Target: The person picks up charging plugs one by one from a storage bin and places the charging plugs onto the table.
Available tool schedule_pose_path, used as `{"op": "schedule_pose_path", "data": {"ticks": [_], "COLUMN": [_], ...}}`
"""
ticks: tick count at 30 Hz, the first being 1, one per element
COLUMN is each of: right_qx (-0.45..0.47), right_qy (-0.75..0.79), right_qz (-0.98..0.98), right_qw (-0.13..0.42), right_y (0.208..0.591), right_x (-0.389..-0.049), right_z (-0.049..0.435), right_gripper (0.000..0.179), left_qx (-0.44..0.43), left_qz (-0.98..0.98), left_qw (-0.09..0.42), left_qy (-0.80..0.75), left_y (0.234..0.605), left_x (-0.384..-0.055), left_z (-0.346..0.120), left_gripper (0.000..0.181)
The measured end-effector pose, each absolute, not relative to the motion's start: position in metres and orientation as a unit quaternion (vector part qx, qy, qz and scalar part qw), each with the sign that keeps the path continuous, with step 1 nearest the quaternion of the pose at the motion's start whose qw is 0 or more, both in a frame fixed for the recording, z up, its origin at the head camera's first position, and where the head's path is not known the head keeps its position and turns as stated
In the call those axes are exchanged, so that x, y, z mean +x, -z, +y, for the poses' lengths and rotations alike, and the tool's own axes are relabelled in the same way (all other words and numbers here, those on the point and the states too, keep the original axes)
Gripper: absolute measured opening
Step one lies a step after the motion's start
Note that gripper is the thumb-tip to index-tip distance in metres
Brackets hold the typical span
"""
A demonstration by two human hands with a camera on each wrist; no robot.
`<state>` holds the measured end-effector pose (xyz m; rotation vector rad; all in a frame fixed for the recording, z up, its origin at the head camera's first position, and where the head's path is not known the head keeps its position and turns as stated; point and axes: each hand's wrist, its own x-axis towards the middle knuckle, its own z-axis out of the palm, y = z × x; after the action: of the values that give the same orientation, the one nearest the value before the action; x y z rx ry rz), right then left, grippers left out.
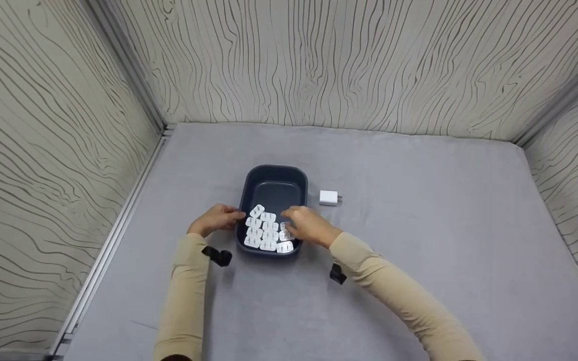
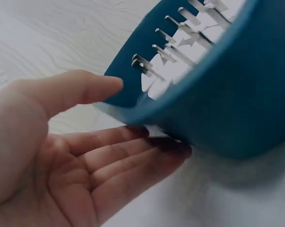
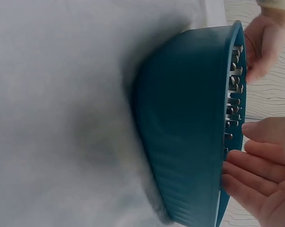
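Note:
A dark blue bin point(image 1: 275, 189) holds several white plug chargers point(image 1: 269, 234) packed at its near end, their metal prongs pointing up. My left hand point(image 1: 217, 218) holds the bin's left side. In the left wrist view the thumb point(image 2: 97, 87) lies over the rim and the fingers are below it, against the outer wall. My right hand point(image 1: 310, 224) reaches over the right rim, its fingertips among the chargers on that side. Its thumb point(image 3: 265, 130) and fingers are apart in the right wrist view, with nothing showing between them.
One more white charger point(image 1: 328, 197) lies on the grey cloth-covered table point(image 1: 419, 225), right of the bin, prongs to the right. Wood-patterned panels point(image 1: 319, 65) stand behind and at both sides. Black wrist cameras point(image 1: 224, 257) hang from both sleeves.

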<state>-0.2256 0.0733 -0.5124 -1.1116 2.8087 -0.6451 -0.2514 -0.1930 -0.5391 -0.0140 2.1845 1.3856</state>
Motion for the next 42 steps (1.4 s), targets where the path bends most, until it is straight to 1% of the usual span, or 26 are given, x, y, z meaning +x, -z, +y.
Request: {"op": "schedule_pose_path", "data": {"ticks": [5,14,19,22,26,30,35,42], "right_qx": [-0.371,-0.377,-0.368,-0.358,-0.338,-0.313,-0.308,-0.324], "right_qy": [0.191,0.147,0.129,0.117,0.115,0.126,0.138,0.159], "right_qz": [0.909,0.914,0.918,0.92,0.923,0.927,0.926,0.921], "right_qw": [0.025,0.028,0.07,0.105,0.141,0.163,0.167,0.149], "right_y": [0.516,0.517,0.516,0.516,0.514,0.512,0.513,0.514], "right_x": [-0.228,-0.227,-0.228,-0.23,-0.232,-0.233,-0.234,-0.235], "right_z": [0.07,0.067,0.061,0.059,0.057,0.056,0.057,0.058], "right_gripper": [0.026,0.014,0.013,0.012,0.012,0.013,0.016,0.021], "left_qx": [-0.012,-0.003,-0.015,-0.023,-0.021,-0.031,-0.051,-0.074], "left_qz": [0.819,0.814,0.794,0.781,0.774,0.779,0.787,0.809], "left_qw": [0.267,0.288,0.295,0.285,0.268,0.257,0.24,0.188], "left_qy": [-0.508,-0.504,-0.532,-0.556,-0.573,-0.571,-0.566,-0.552], "left_y": [0.537,0.527,0.525,0.527,0.532,0.535,0.536,0.538], "left_x": [-0.269,-0.283,-0.281,-0.277,-0.274,-0.272,-0.27,-0.263], "left_z": [-0.187,-0.181,-0.182,-0.183,-0.182,-0.179,-0.174,-0.171], "left_gripper": [0.049,0.042,0.037,0.032,0.032,0.032,0.033,0.035]}}
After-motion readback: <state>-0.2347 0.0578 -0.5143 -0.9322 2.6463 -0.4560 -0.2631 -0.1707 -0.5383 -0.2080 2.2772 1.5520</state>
